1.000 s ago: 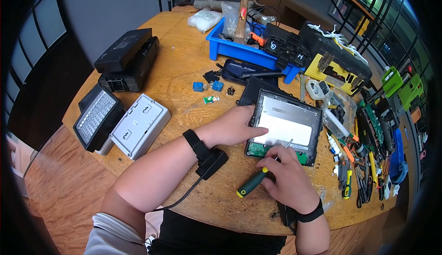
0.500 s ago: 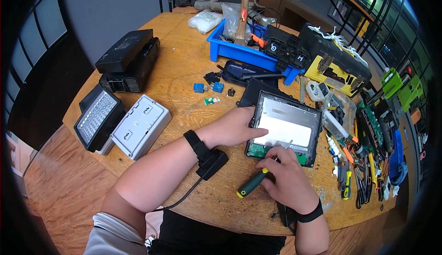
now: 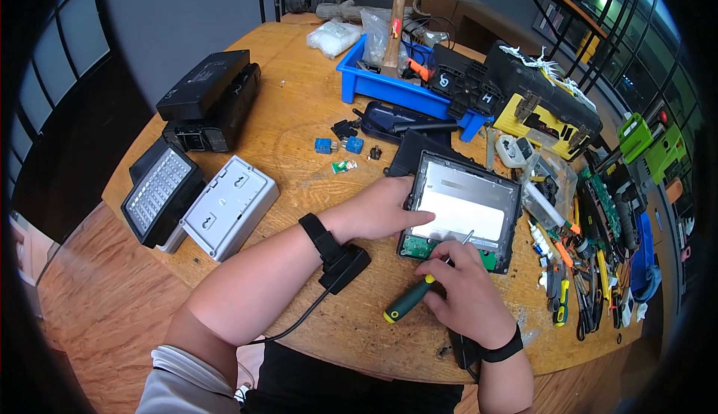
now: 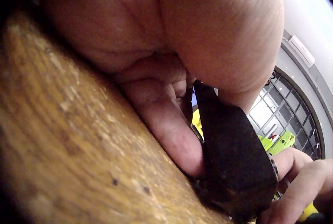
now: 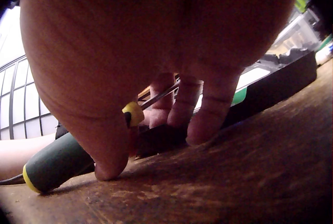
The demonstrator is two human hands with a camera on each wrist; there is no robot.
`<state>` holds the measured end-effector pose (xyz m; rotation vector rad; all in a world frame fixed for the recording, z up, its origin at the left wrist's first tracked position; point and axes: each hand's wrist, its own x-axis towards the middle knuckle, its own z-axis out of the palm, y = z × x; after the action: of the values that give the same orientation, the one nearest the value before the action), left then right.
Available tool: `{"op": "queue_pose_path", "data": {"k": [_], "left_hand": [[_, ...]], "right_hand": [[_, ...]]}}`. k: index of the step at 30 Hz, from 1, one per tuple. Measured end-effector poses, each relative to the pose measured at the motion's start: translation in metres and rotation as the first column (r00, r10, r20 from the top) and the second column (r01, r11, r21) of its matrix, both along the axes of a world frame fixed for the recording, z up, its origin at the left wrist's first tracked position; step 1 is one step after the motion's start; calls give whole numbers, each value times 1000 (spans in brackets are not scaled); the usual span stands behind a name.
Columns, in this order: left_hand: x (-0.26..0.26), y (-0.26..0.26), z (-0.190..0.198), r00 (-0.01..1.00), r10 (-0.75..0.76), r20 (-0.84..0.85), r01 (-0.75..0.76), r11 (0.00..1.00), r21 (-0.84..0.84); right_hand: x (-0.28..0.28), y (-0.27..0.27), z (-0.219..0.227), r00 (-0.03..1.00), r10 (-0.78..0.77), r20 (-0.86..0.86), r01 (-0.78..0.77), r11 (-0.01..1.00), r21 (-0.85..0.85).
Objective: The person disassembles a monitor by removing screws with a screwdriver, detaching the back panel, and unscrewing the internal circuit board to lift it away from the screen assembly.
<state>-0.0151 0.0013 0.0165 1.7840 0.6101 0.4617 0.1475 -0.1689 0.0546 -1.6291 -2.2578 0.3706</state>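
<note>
My left hand [image 3: 376, 210] grips the device [image 3: 462, 198], so I should angle the screwdriver [image 3: 408, 300], held in my right hand [image 3: 470, 288], gently.

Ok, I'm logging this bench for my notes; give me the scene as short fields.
Left hand: grips black-framed device, thumb on its silver panel
Right hand: holds green-and-yellow screwdriver, tip near panel's lower edge
Surface: wooden table
Beyond device: blue bin with hammer
Beside LED lamp: pale case
</note>
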Motion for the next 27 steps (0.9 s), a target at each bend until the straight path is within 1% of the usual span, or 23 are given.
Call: {"op": "queue_pose_path", "data": {"k": [17, 20, 22, 27], "left_hand": [[0, -2, 3, 1000, 8, 21, -8, 1000, 2], [-1, -2, 4, 1000, 12, -3, -12, 1000, -1], [0, -1, 1, 1000, 1, 22, -1, 1000, 2], [-1, -1, 2, 1000, -6, 23, 6, 1000, -10]], "right_hand": [[0, -1, 0, 1000, -10, -10, 10, 1000, -3], [0, 0, 0, 1000, -8, -12, 8, 1000, -5], [0, 0, 0, 1000, -4, -16, 4, 1000, -9], [-1, 0, -2, 1000, -9, -15, 9, 1000, -1]]}}
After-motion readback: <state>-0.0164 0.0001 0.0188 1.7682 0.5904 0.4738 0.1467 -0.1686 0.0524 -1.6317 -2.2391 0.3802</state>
